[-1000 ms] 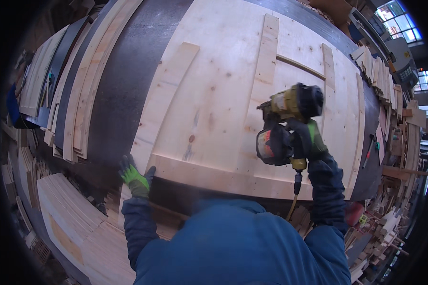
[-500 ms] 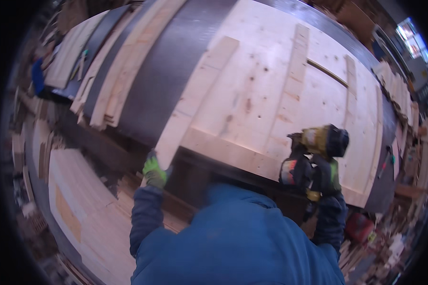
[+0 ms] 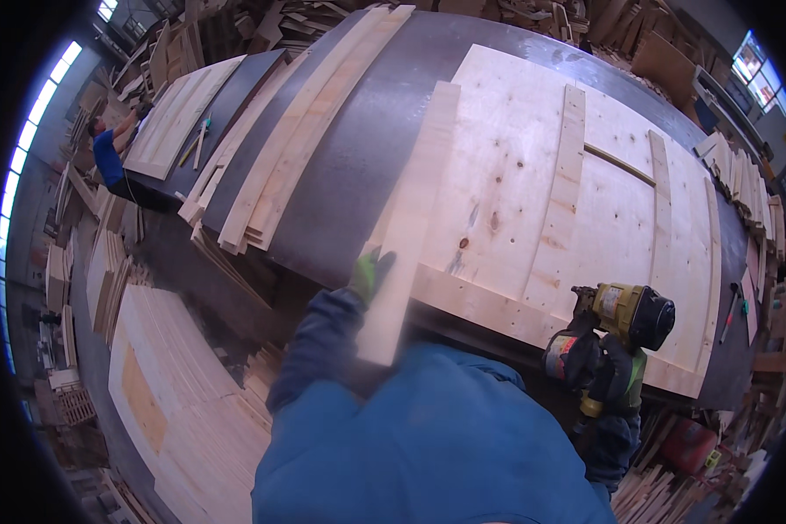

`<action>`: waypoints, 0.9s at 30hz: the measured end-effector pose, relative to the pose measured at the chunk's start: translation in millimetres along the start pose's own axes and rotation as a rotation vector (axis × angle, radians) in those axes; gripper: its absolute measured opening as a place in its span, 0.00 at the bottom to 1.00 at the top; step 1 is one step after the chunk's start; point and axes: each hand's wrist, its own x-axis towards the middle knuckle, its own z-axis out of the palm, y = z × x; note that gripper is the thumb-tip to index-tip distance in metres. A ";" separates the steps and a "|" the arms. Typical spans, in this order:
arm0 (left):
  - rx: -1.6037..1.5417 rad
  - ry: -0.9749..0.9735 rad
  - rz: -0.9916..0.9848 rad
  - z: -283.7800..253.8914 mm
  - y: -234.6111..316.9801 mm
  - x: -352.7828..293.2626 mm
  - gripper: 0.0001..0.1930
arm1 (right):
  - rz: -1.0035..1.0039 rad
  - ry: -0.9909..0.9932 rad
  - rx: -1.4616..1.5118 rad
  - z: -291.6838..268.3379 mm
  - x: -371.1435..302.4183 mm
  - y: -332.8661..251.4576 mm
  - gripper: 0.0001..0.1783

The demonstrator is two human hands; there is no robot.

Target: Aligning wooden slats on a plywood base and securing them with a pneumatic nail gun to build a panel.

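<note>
My left hand (image 3: 371,272), in a green and dark glove, is closed on the near part of a long pale board (image 3: 417,210). The board slants over the left edge of a knotty plywood panel (image 3: 489,166), its near end reaching past the table's front edge toward my body. My right hand (image 3: 622,374), also gloved, is wrapped round the handle of a yellow and black nail gun (image 3: 620,307) with a round magazine. The gun is over the panel's near right part, nose pointing left. Narrow wooden strips (image 3: 561,214) lie across the panel, and one strip (image 3: 498,304) runs along its near edge.
Long boards (image 3: 314,131) lie on the dark table (image 3: 345,144) to the left. A person in blue (image 3: 109,162) stands farther left. Plywood sheets (image 3: 179,375) are stacked at lower left. A hammer (image 3: 730,306) lies at the table's right, above a red object (image 3: 688,444).
My left hand has moved right and up with the board, which now overlaps the panel's left edge more steeply. The nail gun stays in my right hand. The view has shifted left.
</note>
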 end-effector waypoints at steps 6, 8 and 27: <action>-0.018 -0.036 0.155 -3.2 -7.8 158.6 0.25 | -0.011 0.126 -0.142 117.1 -34.3 8.6 0.17; 0.135 -0.080 0.198 -31.1 -17.4 232.0 0.30 | -0.033 0.129 -0.267 174.2 -39.4 2.0 0.17; 1.001 -0.360 0.026 -6.7 -35.3 426.6 0.88 | 0.259 0.072 -0.349 449.9 63.7 -6.0 0.27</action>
